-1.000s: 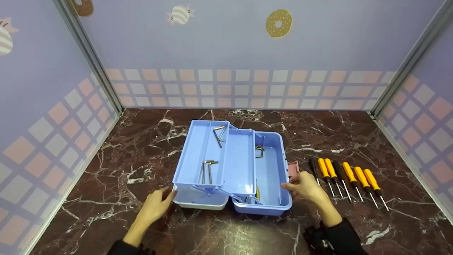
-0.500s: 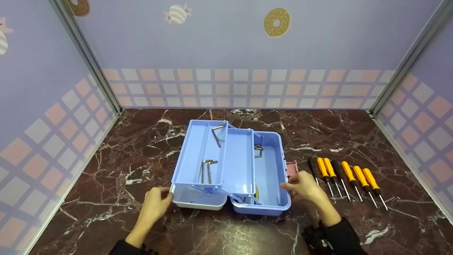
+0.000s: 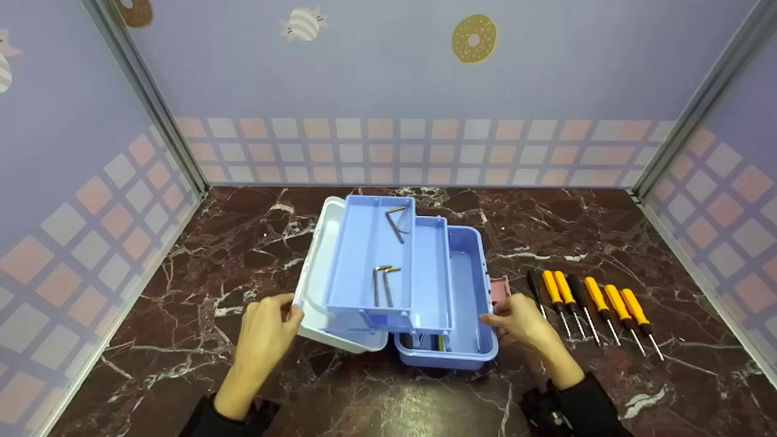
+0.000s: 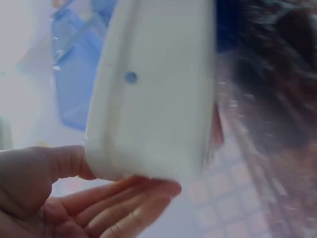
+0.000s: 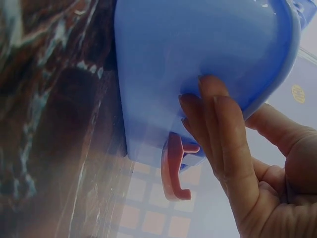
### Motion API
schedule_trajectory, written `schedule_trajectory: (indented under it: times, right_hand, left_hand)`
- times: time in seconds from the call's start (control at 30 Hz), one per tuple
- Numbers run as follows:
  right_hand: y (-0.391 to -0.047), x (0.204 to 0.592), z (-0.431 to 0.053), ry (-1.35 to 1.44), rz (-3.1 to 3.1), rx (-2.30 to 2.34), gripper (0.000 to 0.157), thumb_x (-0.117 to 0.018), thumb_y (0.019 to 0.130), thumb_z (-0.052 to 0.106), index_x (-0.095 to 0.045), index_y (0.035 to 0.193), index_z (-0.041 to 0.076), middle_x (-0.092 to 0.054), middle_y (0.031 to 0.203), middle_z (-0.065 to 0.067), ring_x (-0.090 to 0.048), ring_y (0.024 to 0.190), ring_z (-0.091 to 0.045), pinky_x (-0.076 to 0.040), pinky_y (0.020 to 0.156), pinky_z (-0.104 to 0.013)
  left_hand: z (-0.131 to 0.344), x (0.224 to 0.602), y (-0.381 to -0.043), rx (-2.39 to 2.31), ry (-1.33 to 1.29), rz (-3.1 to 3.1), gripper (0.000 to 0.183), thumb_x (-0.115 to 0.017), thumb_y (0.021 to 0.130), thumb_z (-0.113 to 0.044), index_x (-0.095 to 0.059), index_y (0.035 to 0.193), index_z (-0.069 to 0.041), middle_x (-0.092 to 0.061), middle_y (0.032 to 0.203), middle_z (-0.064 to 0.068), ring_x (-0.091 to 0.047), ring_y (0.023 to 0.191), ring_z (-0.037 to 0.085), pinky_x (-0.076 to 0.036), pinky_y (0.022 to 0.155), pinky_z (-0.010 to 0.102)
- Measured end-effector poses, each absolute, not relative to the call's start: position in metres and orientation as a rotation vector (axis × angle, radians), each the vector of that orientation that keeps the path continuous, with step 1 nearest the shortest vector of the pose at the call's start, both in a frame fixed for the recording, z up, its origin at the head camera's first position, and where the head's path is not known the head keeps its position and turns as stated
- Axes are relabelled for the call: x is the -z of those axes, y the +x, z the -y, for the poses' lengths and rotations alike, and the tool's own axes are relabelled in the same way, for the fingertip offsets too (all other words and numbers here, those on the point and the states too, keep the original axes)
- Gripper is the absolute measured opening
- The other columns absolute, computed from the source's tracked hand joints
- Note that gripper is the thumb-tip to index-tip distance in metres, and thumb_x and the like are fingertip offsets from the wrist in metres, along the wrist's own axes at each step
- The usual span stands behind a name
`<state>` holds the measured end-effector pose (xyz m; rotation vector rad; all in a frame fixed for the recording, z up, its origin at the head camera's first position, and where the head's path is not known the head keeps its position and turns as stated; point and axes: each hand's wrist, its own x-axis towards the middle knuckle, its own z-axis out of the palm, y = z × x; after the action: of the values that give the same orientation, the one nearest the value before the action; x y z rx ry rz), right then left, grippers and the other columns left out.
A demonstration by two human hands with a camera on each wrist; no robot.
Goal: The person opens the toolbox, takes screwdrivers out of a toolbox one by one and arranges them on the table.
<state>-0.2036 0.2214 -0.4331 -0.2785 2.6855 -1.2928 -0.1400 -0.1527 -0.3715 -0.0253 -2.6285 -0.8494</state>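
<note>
A blue toolbox (image 3: 446, 362) stands spread at the middle of the table, its white lid (image 3: 312, 279) tilted up on the left. My left hand (image 3: 267, 331) grips the lid's outer edge, thumb on one side and fingers under it in the left wrist view. The right hand (image 3: 525, 320) pinches the base's right wall, thumb over the rim and fingers against the outside. Beside those fingers hangs a pink latch (image 5: 172, 171). The upper tray (image 3: 358, 243) carries several hex keys (image 3: 376, 290), and a lower tray (image 3: 432, 273) sits beside it. Items under the trays are mostly hidden.
Several screwdrivers (image 3: 598, 296) with yellow or black handles lie in a row right of the toolbox. Patterned panels (image 3: 388, 91) enclose the dark marbled table (image 3: 243, 255) at the back and both sides.
My left hand has raised the lid from the table, tilting it. Both trays have swung right over the base, with the hex keys riding along. The right hand stays at the wall.
</note>
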Motion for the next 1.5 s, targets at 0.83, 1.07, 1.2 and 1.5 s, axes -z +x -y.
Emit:
schedule_trajectory:
  times: [0.83, 1.07, 1.2, 1.5]
  right_hand:
    - [-0.201, 0.421, -0.232, -0.393, -2.656, 1.25, 0.025, -0.063, 0.082, 0.016, -0.065, 0.086, -0.008, -0.061, 0.062, -0.01, -0.057, 0.049, -0.018, -0.05, 0.047, -0.031]
    - [-0.186, 0.362, -0.212, -0.561, -2.722, 1.608, 0.025, -0.061, 0.083, 0.008, -0.06, 0.102, -0.009, -0.065, 0.076, -0.016, -0.061, 0.055, -0.022, -0.051, 0.049, -0.029]
    - [-0.186, 0.342, -0.185, -0.748, -2.569, 1.788, 0.033, -0.056, 0.086, 0.004, -0.051, 0.114, -0.012, -0.063, 0.087, -0.023, -0.064, 0.064, -0.024, -0.052, 0.055, -0.029]
    - [-0.198, 0.336, -0.155, -0.599, -2.587, 1.858, 0.037, -0.058, 0.082, -0.002, -0.049, 0.115, -0.015, -0.062, 0.079, -0.02, -0.06, 0.057, -0.014, -0.052, 0.052, -0.028]
  left_hand:
    - [0.016, 0.367, -0.141, 0.275, -0.597, 2.136, 0.048, -0.065, 0.076, -0.028, -0.057, 0.113, 0.001, -0.054, 0.119, 0.015, -0.046, 0.114, 0.027, -0.033, 0.096, 0.044]
    - [0.007, 0.367, -0.139, 0.233, -0.599, 2.127, 0.043, -0.059, 0.079, -0.027, -0.059, 0.112, 0.0, -0.055, 0.119, 0.012, -0.046, 0.115, 0.025, -0.034, 0.095, 0.043]
    - [0.002, 0.365, -0.137, 0.208, -0.599, 2.16, 0.044, -0.062, 0.077, -0.026, -0.059, 0.113, -0.001, -0.054, 0.12, 0.011, -0.045, 0.115, 0.023, -0.034, 0.095, 0.042]
    - [-0.007, 0.369, -0.137, 0.339, -0.728, 2.172, 0.044, -0.059, 0.081, -0.03, -0.057, 0.115, -0.001, -0.053, 0.122, 0.01, -0.042, 0.118, 0.023, -0.028, 0.1, 0.043]
